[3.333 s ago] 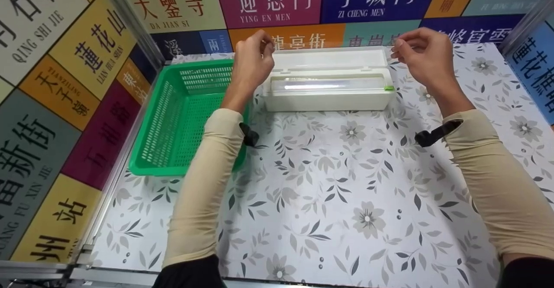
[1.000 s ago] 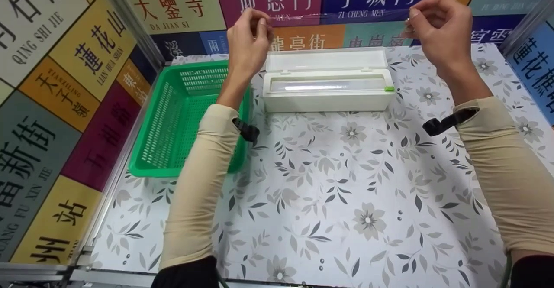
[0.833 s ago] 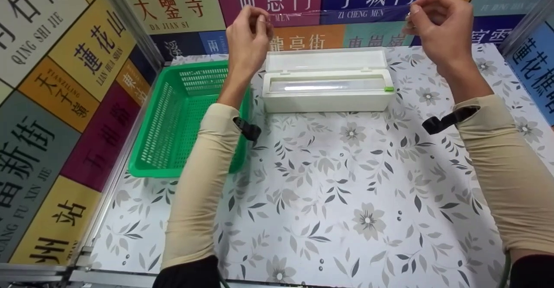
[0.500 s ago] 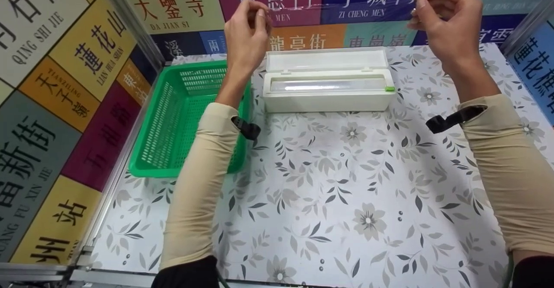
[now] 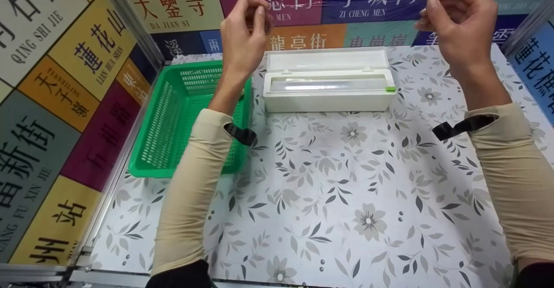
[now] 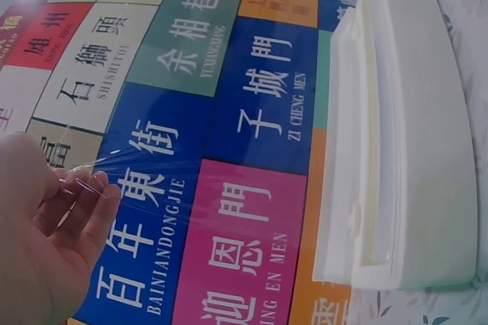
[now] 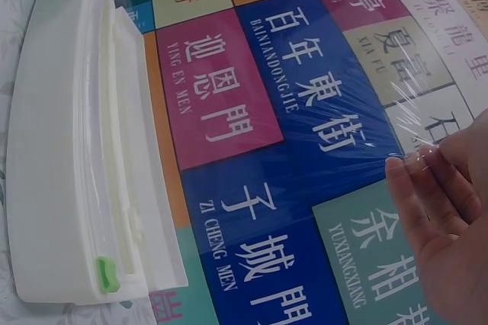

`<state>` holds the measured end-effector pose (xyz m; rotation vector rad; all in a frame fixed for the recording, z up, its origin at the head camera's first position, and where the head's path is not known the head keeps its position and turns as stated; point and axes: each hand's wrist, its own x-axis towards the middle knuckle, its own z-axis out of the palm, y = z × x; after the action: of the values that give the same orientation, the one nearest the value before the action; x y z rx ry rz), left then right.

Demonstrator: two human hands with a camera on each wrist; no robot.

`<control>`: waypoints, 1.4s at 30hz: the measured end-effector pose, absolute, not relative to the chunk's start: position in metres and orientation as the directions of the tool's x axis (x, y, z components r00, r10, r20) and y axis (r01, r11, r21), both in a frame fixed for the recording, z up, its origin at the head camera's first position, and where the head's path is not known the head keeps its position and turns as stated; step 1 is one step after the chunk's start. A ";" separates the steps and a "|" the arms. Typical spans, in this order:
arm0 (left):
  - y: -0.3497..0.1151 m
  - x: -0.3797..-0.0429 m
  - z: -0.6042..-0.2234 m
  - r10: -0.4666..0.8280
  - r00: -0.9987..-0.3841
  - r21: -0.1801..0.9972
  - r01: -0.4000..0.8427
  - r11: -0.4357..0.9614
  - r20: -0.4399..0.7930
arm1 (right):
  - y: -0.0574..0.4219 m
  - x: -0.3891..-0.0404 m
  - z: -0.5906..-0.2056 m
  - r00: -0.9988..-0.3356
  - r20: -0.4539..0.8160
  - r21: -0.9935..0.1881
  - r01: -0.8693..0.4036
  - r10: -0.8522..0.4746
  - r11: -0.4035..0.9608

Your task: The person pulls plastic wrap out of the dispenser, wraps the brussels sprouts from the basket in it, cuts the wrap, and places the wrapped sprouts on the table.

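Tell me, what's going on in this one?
A person in beige sleeves holds a sheet of clear plastic film stretched between the left hand and the right hand, both raised off the table. Below sits a long white rectangular box with its lid open and a small green tab at its right end. Whether the film joins the box is hard to tell. A green perforated plastic basket stands to the box's left on the white floral-patterned table.

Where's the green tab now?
In the head view, the green tab is at the right end of the white box, lower left of the right hand.
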<state>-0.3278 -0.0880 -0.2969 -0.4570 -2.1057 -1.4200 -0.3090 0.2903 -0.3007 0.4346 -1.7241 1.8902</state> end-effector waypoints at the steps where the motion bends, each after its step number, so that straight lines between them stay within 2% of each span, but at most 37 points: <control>1: -0.089 -0.325 -0.297 -0.018 -0.781 0.728 0.573 0.378 0.624 | 0.292 -0.308 -0.302 -0.786 0.595 -0.794 -0.608 0.170 -0.033; 5: -0.091 -0.314 -0.298 0.001 -0.768 0.715 0.597 0.365 0.641 | 0.297 -0.303 -0.311 -0.718 0.680 -0.730 -0.682 0.150 0.040; 8: -0.093 -0.303 -0.300 0.015 -0.766 0.709 0.603 0.365 0.643 | 0.299 -0.294 -0.316 -0.713 0.686 -0.724 -0.689 0.149 0.039; 15: -0.104 -0.276 -0.316 0.034 -0.777 0.717 0.596 0.362 0.628 | 0.301 -0.265 -0.332 -0.760 0.640 -0.759 -0.648 0.113 -0.063; 23: -0.119 -0.244 -0.341 0.109 -0.731 0.651 0.656 0.382 0.674 | 0.301 -0.235 -0.365 -0.812 0.583 -0.800 -0.578 0.022 -0.158; 26: -0.125 -0.233 -0.352 0.142 -0.721 0.625 0.668 0.403 0.679 | 0.301 -0.222 -0.380 -0.830 0.557 -0.822 -0.547 -0.026 -0.157; 31: -0.132 -0.216 -0.367 0.194 -0.737 0.617 0.656 0.435 0.647 | 0.301 -0.205 -0.402 -0.855 0.512 -0.854 -0.496 -0.082 -0.157; 42: -0.128 -0.192 -0.390 0.304 -0.738 0.534 0.656 0.534 0.603 | 0.290 -0.194 -0.437 -0.897 0.417 -0.908 -0.403 -0.148 -0.113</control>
<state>-0.1919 -0.1276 -0.3897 -0.7820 -2.3334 -1.0781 -0.1945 0.2897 -0.4368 0.6215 -1.9637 2.1308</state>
